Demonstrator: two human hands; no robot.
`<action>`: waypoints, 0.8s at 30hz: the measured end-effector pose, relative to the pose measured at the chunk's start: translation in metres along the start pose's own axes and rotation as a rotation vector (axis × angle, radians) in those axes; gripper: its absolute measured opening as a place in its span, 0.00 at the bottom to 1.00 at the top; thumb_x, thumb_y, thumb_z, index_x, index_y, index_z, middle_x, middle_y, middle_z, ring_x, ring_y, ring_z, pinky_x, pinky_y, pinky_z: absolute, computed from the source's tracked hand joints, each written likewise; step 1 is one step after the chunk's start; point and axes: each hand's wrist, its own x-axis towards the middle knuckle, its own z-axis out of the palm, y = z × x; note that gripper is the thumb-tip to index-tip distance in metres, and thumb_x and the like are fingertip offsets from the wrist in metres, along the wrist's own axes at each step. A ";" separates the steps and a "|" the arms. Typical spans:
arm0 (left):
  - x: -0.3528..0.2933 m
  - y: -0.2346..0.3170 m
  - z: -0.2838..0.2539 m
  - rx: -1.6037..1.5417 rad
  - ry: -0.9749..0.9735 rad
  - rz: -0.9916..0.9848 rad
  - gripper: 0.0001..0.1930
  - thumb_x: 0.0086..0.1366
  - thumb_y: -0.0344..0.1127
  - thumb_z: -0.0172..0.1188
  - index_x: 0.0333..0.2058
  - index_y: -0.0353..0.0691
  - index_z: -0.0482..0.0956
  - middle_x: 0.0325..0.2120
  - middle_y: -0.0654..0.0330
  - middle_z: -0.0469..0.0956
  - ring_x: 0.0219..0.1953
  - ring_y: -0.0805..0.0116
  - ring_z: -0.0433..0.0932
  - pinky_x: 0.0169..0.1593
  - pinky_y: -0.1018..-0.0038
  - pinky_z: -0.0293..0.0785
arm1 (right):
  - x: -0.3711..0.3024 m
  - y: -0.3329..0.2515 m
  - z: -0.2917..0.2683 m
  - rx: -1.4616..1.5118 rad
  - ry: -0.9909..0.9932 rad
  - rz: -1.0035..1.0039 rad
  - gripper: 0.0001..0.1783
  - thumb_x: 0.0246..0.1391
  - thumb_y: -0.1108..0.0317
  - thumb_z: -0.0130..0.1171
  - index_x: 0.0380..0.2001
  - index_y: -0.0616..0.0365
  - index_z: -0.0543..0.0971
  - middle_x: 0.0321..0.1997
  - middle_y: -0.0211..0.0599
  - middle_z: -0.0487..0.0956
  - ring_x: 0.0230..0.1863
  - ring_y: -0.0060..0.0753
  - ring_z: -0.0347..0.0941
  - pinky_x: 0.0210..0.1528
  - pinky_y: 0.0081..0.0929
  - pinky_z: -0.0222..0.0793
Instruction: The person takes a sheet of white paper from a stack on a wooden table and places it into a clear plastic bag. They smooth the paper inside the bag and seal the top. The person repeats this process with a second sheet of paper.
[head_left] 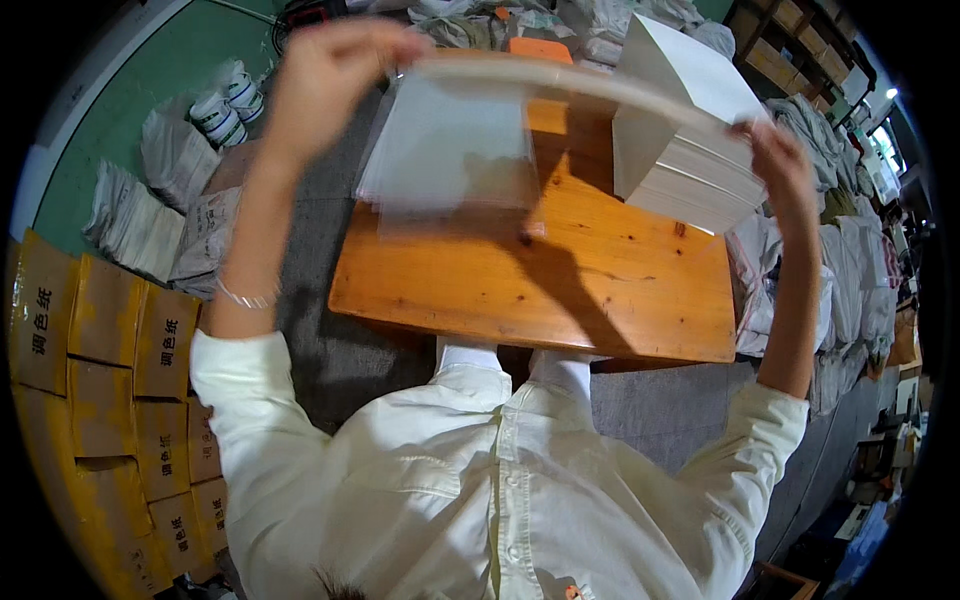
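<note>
A pale sheaf of paper (575, 77), seen nearly edge-on and blurred by motion, stretches between my hands above the far part of the wooden table (450, 280). My left hand (325, 90) grips its left end with the fingers closed. At the other end, my right hand (780, 165) pinches the right edge, close beside a tall stack of white paper (690, 175). Under the held sheaf, at the table's left, lies a pile of clear plastic sleeves (455, 150) with uneven edges. Their far ends are partly hidden.
Cardboard boxes (105, 310) are piled at the left. Wrapped bundles (150, 235) and white tubs (220, 115) stand along the green wall. An orange stool (540, 48) shows behind the table. Pale sacks (850, 280) crowd the right side.
</note>
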 end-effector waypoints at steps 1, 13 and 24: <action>-0.029 -0.001 0.020 -0.024 -0.002 -0.093 0.08 0.61 0.28 0.53 0.34 0.34 0.81 0.34 0.58 0.80 0.38 0.72 0.78 0.45 0.75 0.74 | -0.030 0.014 0.014 0.021 -0.005 0.040 0.15 0.56 0.57 0.56 0.35 0.58 0.82 0.32 0.26 0.79 0.27 0.14 0.65 0.30 0.13 0.60; -0.251 -0.029 0.156 -0.020 -0.074 -0.568 0.05 0.54 0.33 0.63 0.26 0.39 0.84 0.21 0.60 0.80 0.24 0.69 0.72 0.32 0.74 0.66 | -0.221 0.144 0.135 0.364 -0.114 0.682 0.13 0.54 0.63 0.60 0.33 0.64 0.81 0.31 0.33 0.81 0.33 0.20 0.73 0.37 0.17 0.69; -0.268 -0.020 0.154 -0.192 -0.108 -0.686 0.05 0.57 0.30 0.61 0.29 0.34 0.80 0.17 0.62 0.75 0.19 0.79 0.65 0.25 0.80 0.61 | -0.240 0.161 0.128 0.364 -0.163 0.494 0.07 0.50 0.70 0.62 0.30 0.62 0.82 0.30 0.31 0.80 0.32 0.18 0.73 0.35 0.17 0.68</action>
